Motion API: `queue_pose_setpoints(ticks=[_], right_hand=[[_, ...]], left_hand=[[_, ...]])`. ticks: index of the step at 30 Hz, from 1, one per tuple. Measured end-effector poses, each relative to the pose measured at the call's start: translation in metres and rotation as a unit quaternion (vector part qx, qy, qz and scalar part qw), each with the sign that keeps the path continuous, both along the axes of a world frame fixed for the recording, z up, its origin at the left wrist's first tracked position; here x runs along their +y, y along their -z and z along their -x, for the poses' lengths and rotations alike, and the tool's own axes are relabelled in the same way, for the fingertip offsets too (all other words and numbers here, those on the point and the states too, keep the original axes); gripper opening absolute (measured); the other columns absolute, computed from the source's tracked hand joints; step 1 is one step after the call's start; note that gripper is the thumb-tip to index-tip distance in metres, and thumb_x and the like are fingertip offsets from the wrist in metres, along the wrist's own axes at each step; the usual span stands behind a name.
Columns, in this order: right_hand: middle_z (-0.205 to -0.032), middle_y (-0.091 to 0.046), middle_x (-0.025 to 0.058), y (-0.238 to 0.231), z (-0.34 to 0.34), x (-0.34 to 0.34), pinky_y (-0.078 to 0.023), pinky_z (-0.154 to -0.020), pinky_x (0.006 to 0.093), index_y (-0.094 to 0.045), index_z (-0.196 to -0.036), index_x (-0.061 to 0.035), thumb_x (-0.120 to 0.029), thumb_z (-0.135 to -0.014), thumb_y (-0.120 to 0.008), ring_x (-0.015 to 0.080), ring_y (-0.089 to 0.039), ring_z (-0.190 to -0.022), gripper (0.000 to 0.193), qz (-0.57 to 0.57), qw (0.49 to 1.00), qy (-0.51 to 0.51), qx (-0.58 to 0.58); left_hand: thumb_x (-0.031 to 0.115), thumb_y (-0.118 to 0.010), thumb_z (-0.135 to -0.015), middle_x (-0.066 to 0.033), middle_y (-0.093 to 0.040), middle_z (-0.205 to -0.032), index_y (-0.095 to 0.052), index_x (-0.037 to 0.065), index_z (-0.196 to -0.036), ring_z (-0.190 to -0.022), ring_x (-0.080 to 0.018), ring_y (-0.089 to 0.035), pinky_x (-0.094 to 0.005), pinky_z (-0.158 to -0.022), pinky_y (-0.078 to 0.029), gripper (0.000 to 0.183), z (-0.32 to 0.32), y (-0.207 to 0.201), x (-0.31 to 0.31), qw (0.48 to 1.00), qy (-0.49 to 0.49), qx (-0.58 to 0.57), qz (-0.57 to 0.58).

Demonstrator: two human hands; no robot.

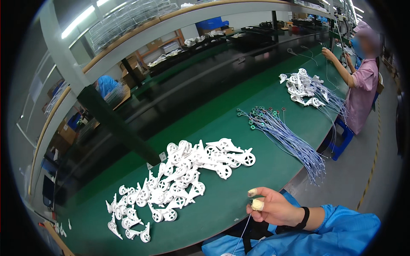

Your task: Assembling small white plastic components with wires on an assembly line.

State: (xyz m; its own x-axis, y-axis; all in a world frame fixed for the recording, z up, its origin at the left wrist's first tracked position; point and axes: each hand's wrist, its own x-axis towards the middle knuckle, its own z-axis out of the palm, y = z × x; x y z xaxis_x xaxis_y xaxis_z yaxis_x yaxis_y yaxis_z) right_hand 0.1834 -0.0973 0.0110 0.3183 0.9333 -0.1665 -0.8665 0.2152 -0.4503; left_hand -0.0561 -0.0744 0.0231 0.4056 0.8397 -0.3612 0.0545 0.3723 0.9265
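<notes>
The right hand (277, 210) is just off the near edge of the surface (256, 177), its fingers clamped on the upper end of a thin blue cable (244, 230), which hangs below. Yellow covers (257, 205) cap the thumb and one raised finger. The left hand is out of view; I cannot tell its fingers' state. White spoked parts (159, 197) lie heaped toward the surface's left end. Farther right, a cable bundle (287, 138) crosses the near edge; beyond it, more white parts (315, 102) lie near a co-worker (363, 96).
</notes>
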Motion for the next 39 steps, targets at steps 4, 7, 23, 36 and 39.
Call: queue_pose_setpoints(ticks=[4,7,23,36,39], right_hand=[[-0.098,-0.061,0.0187,0.003,0.006,0.0,-0.047,-0.061,0.0297,-0.044,-0.123,-0.0041,-0.004,-0.093,-0.049,0.0188,-0.058,-0.072,0.03,0.029,0.997,-0.007,-0.078],[-0.098,-0.061,0.0193,0.012,0.003,-0.005,-0.049,-0.062,0.0288,-0.046,-0.12,0.0001,-0.003,-0.093,-0.048,0.0195,-0.06,-0.078,0.027,0.016,0.978,-0.025,-0.207],[-0.107,-0.058,0.01,0.016,0.021,-0.022,-0.047,-0.066,0.0229,-0.055,-0.102,-0.0026,-0.002,-0.08,-0.067,0.0114,-0.055,-0.078,0.025,0.017,0.869,0.069,-0.49],[-0.1,-0.059,0.0126,0.003,0.022,-0.014,-0.049,-0.072,0.0314,-0.06,-0.104,-0.0001,0.004,-0.078,-0.061,0.0269,-0.059,-0.084,0.027,0.064,0.74,0.135,-0.656],[-0.098,-0.059,0.0117,0.012,0.017,-0.012,-0.049,-0.07,0.0322,-0.06,-0.103,0.0,0.004,-0.074,-0.062,0.0259,-0.059,-0.081,0.029,0.016,0.668,0.173,-0.724]], left_hand=[[0.025,-0.038,-0.099,-0.0012,-0.054,-0.082,-0.051,0.004,-0.101,-0.069,-0.0091,-0.048,-0.0217,-0.058,-0.039,0.025,-0.009,0.008,0.003,0.995,-0.011,-0.055,0.079],[0.027,-0.038,-0.099,-0.0035,-0.055,-0.09,-0.05,0.004,-0.108,-0.076,-0.0122,-0.051,-0.024,-0.063,-0.042,0.027,-0.021,0.02,0.011,0.981,-0.031,-0.112,0.153],[0.028,-0.032,-0.1,-0.0068,-0.055,-0.104,-0.035,0.0,-0.133,-0.082,-0.0137,-0.052,-0.0263,-0.068,-0.043,0.043,-0.102,0.015,0.02,0.965,0.027,-0.217,0.145],[0.029,-0.039,-0.097,-0.0079,-0.056,-0.096,-0.038,-0.002,-0.132,-0.068,-0.0121,-0.051,-0.0239,-0.059,-0.042,0.047,-0.097,0.027,0.022,0.982,0.123,-0.142,0.018],[0.029,-0.039,-0.097,-0.0073,-0.055,-0.094,-0.039,-0.003,-0.131,-0.066,-0.0112,-0.049,-0.0233,-0.058,-0.041,0.047,-0.1,0.024,0.016,0.988,0.108,-0.113,-0.009]])
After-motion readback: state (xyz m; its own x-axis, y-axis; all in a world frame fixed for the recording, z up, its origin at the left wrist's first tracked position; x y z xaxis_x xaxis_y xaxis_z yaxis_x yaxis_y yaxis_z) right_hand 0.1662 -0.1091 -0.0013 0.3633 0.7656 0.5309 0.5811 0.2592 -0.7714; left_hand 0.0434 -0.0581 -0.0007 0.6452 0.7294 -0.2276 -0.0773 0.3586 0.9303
